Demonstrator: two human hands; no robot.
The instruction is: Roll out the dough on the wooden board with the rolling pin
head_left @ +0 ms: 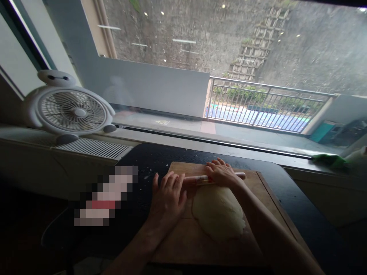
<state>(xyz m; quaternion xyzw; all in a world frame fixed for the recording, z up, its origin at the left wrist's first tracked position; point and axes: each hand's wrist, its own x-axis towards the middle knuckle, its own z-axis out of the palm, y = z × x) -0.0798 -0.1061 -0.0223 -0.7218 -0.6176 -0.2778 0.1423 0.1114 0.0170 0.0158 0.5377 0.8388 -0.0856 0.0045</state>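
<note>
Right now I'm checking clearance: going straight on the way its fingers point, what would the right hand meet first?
Beyond the dark table, the right hand would likely meet the pale window ledge first, though depth is unclear.

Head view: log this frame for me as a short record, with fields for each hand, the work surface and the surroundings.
Left hand: fingers spread, at the left end of the rolling pin
Right hand: laid over the pin, whose right end sticks out beyond it
Dough: flattened, uneven edge, on the near side of the pin
Surface: wooden board on a black table
Surroundings: white fan at left; metal railing outside the window
Unclear: pixelated patch left of the board
</note>
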